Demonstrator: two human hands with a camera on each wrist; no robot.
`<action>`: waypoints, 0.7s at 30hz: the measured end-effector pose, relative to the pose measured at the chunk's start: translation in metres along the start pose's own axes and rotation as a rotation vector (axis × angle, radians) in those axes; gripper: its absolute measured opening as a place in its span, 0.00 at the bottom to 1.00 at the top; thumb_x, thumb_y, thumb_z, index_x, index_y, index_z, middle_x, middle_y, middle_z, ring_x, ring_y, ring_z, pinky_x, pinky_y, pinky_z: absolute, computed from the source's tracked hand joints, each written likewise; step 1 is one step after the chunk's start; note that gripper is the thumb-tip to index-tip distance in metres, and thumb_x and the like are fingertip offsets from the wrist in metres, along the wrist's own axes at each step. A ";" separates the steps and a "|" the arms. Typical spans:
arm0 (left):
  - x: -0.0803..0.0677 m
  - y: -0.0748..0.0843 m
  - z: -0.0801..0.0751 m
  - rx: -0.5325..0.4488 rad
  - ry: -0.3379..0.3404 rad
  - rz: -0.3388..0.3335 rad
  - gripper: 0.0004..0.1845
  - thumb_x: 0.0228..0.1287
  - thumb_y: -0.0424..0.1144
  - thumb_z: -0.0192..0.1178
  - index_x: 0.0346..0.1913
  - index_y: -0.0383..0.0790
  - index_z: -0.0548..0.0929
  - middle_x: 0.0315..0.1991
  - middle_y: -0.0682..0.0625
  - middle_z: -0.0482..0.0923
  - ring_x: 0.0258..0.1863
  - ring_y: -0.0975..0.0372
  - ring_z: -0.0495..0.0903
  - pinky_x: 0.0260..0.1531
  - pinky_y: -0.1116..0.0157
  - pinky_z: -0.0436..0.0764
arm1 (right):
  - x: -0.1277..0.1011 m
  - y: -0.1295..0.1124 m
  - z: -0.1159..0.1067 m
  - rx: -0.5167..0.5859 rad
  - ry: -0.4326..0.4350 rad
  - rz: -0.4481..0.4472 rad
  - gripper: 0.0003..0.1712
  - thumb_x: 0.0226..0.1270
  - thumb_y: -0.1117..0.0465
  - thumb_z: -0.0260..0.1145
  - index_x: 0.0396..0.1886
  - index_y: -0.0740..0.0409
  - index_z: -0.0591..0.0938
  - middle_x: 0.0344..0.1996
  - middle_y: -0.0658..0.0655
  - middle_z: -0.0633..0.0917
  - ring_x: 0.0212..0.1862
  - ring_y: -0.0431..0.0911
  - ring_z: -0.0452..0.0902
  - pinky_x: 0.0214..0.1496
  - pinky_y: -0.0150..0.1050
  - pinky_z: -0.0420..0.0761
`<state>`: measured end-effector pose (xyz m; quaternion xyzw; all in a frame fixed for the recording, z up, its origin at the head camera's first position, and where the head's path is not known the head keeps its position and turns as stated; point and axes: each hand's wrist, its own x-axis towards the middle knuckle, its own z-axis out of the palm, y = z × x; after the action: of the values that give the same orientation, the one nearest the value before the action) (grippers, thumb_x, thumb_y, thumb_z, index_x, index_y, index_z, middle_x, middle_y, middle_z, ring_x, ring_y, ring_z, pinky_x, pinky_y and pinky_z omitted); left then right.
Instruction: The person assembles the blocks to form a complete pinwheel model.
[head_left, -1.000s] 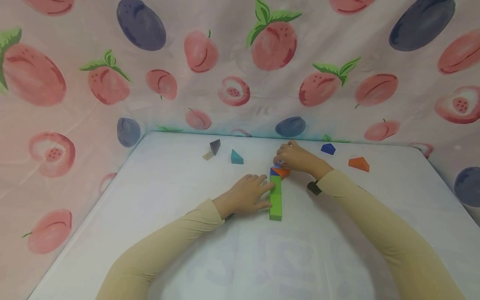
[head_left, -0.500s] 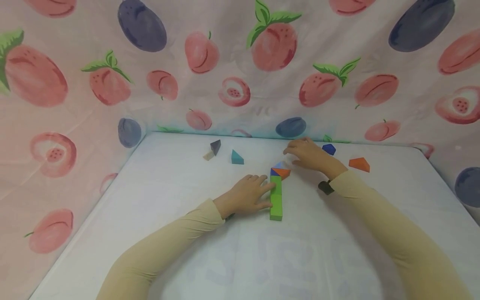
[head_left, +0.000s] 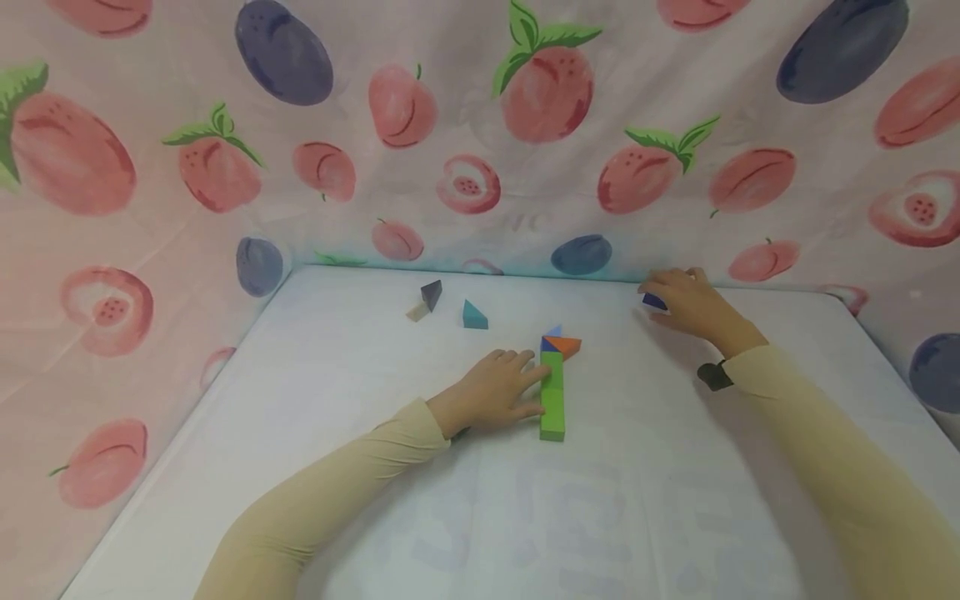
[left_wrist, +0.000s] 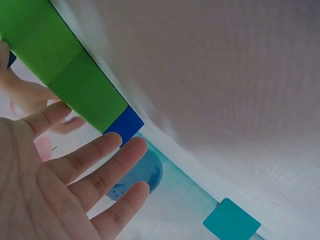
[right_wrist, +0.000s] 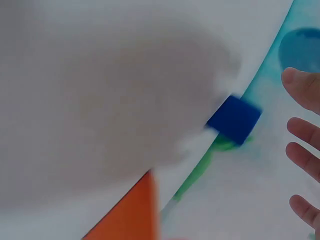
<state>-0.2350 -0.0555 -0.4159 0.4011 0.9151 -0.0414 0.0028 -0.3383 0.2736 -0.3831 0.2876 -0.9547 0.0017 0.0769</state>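
Observation:
My left hand (head_left: 491, 390) lies against the left side of a row of two green blocks (head_left: 552, 400), fingers spread and mostly straight. At the row's far end sit a small blue piece (head_left: 547, 345), an orange block (head_left: 566, 345) and a light-blue piece (head_left: 554, 331). Above a dark blue block (head_left: 653, 302) near the table's back edge hovers my right hand (head_left: 693, 304). Its thumb and fingers are apart in the right wrist view, with a gap between them and the blue block (right_wrist: 234, 120). Part of that block is covered by the hand in the head view.
Another orange block (right_wrist: 127, 212) shows in the right wrist view; the right arm hides it from the head view. At the back left stand a teal block (head_left: 474, 316), a dark grey block (head_left: 431, 294) and a beige piece (head_left: 417, 313). Fruit-print cloth (head_left: 517, 217) rises behind the table.
My right hand has left the light-blue piece at the row's far end and moved right, over the dark blue block. The left hand and the green blocks have stayed put.

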 end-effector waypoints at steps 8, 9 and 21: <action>0.001 0.000 0.002 0.000 -0.004 -0.005 0.33 0.66 0.63 0.45 0.69 0.50 0.62 0.64 0.46 0.68 0.61 0.56 0.70 0.64 0.58 0.69 | -0.022 0.029 0.007 -0.020 -0.062 0.122 0.26 0.53 0.61 0.71 0.52 0.62 0.78 0.52 0.68 0.78 0.56 0.63 0.69 0.55 0.67 0.63; 0.001 0.000 0.002 -0.006 -0.005 -0.006 0.34 0.66 0.63 0.46 0.69 0.50 0.62 0.64 0.46 0.68 0.62 0.56 0.70 0.64 0.57 0.68 | -0.024 0.032 0.007 -0.015 -0.066 0.135 0.26 0.53 0.61 0.71 0.53 0.62 0.78 0.52 0.68 0.78 0.57 0.63 0.69 0.56 0.67 0.62; 0.001 0.000 0.002 -0.011 -0.010 -0.014 0.33 0.66 0.63 0.47 0.69 0.51 0.62 0.64 0.46 0.69 0.62 0.56 0.70 0.64 0.57 0.68 | -0.049 0.050 0.006 -0.010 -0.150 0.231 0.27 0.52 0.60 0.72 0.53 0.62 0.77 0.48 0.70 0.78 0.52 0.65 0.70 0.54 0.71 0.61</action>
<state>-0.2352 -0.0547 -0.4176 0.3947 0.9180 -0.0381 0.0092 -0.3262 0.3416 -0.3947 0.1748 -0.9845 -0.0160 0.0061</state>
